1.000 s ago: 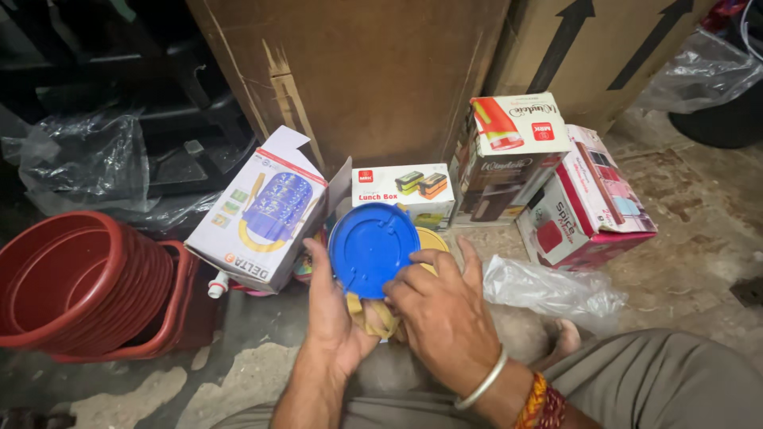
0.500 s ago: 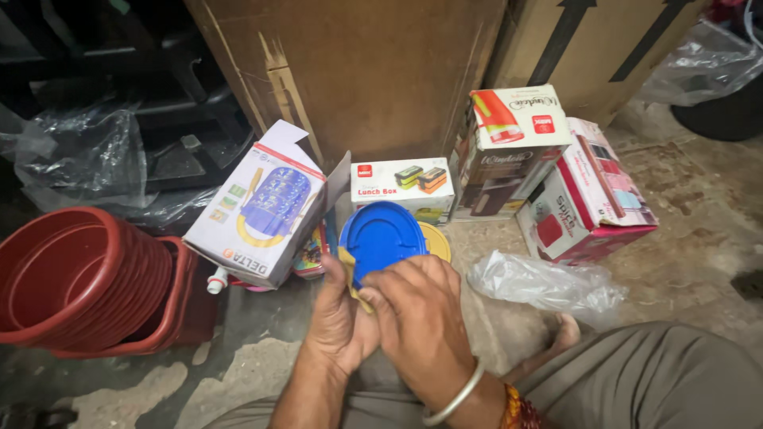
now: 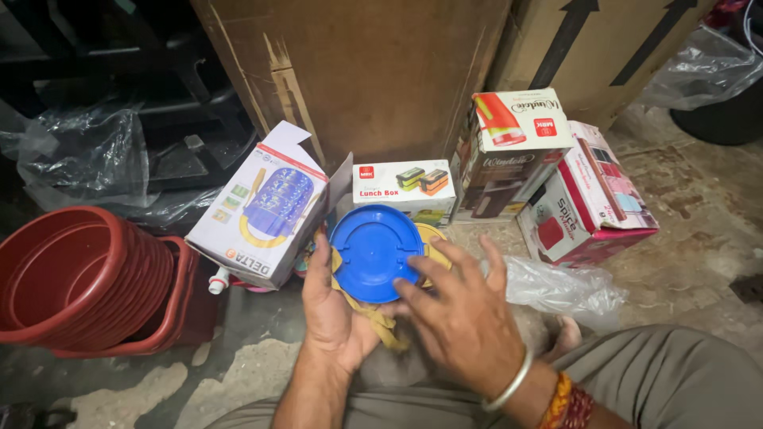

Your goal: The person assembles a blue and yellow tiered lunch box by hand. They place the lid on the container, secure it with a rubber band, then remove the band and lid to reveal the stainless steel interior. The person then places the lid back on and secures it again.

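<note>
Left hand [image 3: 334,318] grips the blue round lid [image 3: 375,253] from below, above the floor [image 3: 675,262]. Right hand [image 3: 465,318] rests spread-fingered on its edge, apparently not clenched.

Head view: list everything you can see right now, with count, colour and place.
blue lid: 1, blue, centre, in the left hand
yellow strap: 1, yellow, under the lid
white carton: 1, white and blue, left of the lid, flap open
lunch box carton: 1, white, behind the lid
red-topped carton: 1, upright, right of centre
pink carton: 1, far right, tilted
red tubs: stack, red, left
plastic bag: 1, clear, right of the hands
cardboard boxes: 2, brown, back
left hand: holds the lid
right hand: open, fingertips at the lid
</note>
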